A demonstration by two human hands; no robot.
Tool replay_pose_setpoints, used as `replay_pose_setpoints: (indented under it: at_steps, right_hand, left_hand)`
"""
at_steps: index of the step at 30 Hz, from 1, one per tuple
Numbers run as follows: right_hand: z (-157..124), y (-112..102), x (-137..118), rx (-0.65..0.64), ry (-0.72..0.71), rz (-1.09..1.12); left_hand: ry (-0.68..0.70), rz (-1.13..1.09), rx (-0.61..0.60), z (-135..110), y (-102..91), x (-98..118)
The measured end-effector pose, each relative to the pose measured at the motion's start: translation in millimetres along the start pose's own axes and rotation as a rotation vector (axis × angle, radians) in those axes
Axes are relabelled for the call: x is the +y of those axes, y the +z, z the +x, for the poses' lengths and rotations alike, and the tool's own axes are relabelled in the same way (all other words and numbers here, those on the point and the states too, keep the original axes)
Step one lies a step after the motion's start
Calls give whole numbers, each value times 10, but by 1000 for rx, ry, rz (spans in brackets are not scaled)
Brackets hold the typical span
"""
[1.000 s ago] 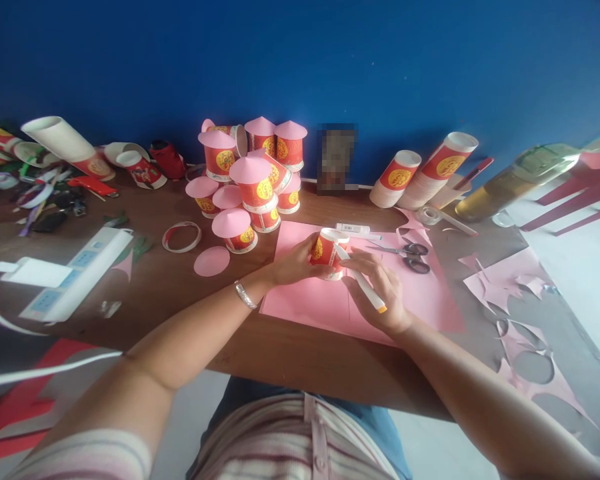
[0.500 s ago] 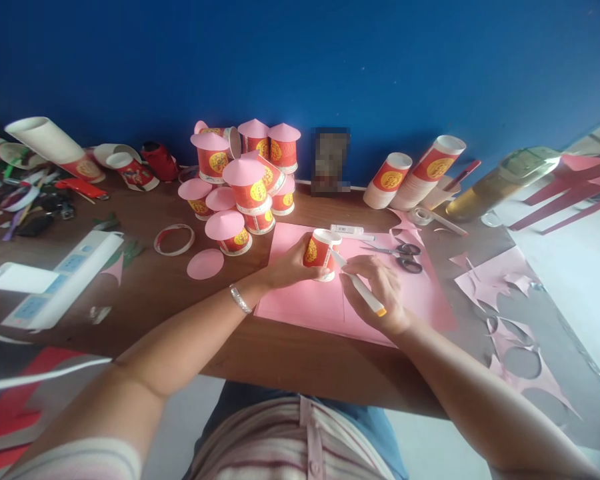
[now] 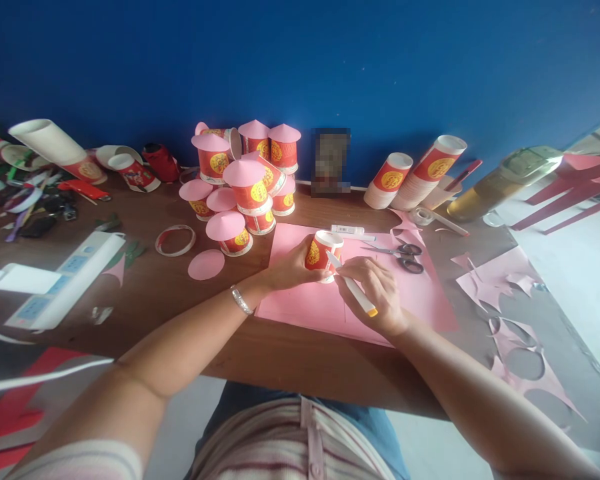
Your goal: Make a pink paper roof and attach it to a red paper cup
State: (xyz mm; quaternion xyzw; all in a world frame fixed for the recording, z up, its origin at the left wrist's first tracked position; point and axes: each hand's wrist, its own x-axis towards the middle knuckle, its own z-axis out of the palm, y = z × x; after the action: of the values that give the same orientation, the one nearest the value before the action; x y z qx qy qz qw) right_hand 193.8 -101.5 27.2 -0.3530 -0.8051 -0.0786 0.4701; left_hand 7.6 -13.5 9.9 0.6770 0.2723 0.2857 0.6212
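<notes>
So the cup sat upside down on the pink sheet, pretty much mid-table. The left hand had its fingers wrapped round the cup's side from 9 o'clock, holding it steady. The right hand was closed on a white tool with an orange end, tip touching the cup's wall from 4 o'clock. Couldn't tell if it was a knife or a glue pen, too small.

Progress-wise, I'd say well along but not finished. At 10 o'clock from the cup there was a pile of cups that already wore pink cone hats, roughly ten of them. The one in hand had no hat. One loose pink disc lay at 9 o'clock, flat, not rolled into a cone. At 1 o'clock two stacks of plain cups leaned against the blue wall, so plenty looked untouched.

Scissors lay at 3 o'clock on the sheet, near the right hand. Pink scraps with round holes cut out sat further off at 4 o'clock. A tape ring and a power strip were way out at 9 o'clock.
</notes>
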Motion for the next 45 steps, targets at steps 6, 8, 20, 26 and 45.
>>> replay_pose_setpoints:
  at_steps: [6, 8, 20, 26, 45]
  right_hand:
    - [-24, 24, 3, -25, -20, 9]
    - [-32, 32, 7, -35, -20, 16]
    - [-32, 23, 19, -50, -32, -11]
    - [-44, -2, 36, -35, -11, -19]
    - [6, -56, 48, -10, 27, -76]
  left_hand:
    - [20, 34, 2, -1, -1, -19]
    - [43, 49, 3, 3, -1, -22]
    - [55, 20, -2, 10, 7, 17]
    - [-5, -20, 23, 2, -2, -17]
    - [-26, -228, -89, 22, -55, 69]
